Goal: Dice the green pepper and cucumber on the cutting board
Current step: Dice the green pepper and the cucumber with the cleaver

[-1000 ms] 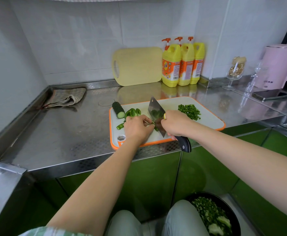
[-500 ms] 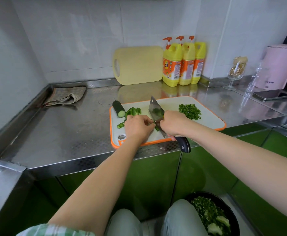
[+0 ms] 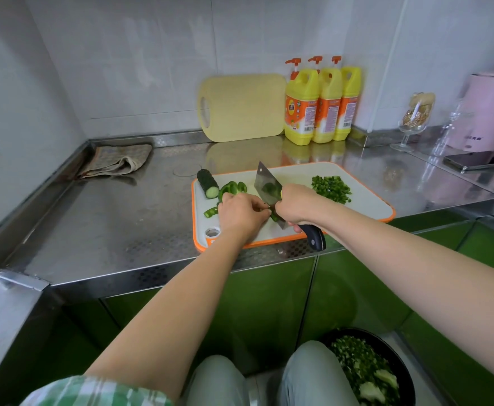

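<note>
The pepper strip [image 3: 274,217] pinched by the left hand [image 3: 239,215] should be advanced evenly under the cleaver [image 3: 266,186] gripped by the right hand [image 3: 295,205].

Both bare forearms are stretched forward from the lower edge of the view, converging so that the two hands are brought almost knuckle to knuckle. The left hand [image 3: 241,213] is held palm down with its fingers curled, the tips tucked onto a green pepper strip [image 3: 274,217]. The right hand [image 3: 297,205] is wrapped around the handle of a cleaver [image 3: 266,183], wrist angled inward.
</note>
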